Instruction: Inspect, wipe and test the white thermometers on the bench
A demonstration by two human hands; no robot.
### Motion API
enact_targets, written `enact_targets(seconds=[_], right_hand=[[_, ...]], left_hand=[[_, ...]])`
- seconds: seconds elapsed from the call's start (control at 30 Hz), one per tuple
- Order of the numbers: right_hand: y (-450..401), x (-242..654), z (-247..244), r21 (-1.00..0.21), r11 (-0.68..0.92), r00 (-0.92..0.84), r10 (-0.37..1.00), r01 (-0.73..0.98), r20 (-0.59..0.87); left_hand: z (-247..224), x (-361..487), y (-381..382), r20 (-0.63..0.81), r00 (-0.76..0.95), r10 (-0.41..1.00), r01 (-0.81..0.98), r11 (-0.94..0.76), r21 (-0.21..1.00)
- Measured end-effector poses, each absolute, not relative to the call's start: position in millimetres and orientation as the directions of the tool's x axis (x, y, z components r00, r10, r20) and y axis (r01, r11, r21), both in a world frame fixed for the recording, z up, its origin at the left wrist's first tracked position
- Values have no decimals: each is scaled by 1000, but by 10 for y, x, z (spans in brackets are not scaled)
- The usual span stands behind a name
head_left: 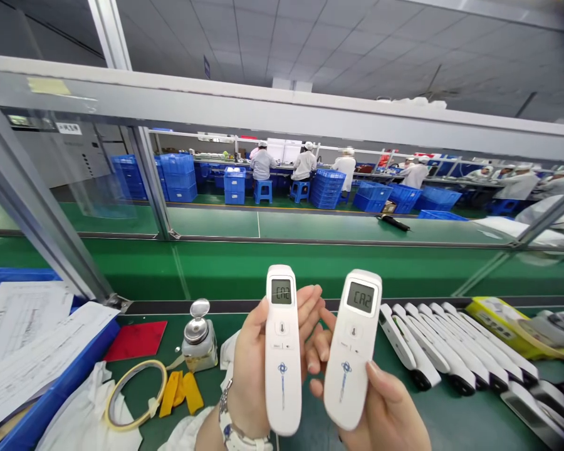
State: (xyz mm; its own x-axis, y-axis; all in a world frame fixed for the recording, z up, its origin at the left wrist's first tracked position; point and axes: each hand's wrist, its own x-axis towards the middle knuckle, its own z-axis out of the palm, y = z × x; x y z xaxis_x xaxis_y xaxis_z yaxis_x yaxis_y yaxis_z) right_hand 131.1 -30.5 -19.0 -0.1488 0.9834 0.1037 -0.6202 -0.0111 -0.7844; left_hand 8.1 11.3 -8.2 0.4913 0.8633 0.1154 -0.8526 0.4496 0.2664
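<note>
Two white handheld infrared thermometers stand side by side, screens facing me. The left thermometer rests in my left hand, whose thumb lies along its side while the fingers extend behind it. My right hand grips the right thermometer, thumb on its lower right edge. Both small screens are lit with dark characters; the right one looks like "CA2". Below each screen are a thermometer-symbol button, two smaller buttons and a blue logo. The fingertips of my two hands come close together between the devices.
Right of my hands lies a row of several white thermometers, near a yellow box. On the left are a glass dispenser bottle, a tape roll, a red sheet and a blue bin with papers. Beyond the conveyor, people sit working.
</note>
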Motion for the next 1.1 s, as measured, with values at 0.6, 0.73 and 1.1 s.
enact_targets(seconds=[0.6,0.73,1.1], right_hand=[[-207,1269,-308,-896,143,-94,975,-421,200],[-216,1279,-278,-895,195,-118,958,-401,261],[-222,1215,-314,-842,226,-92,947,-489,308]], left_hand=[[21,233,-88,-264,360,895,-866,426,263],[24,247,-90,-268,362,893,-868,428,254],[-18,241,-130,-328,286,900,-874,385,296]])
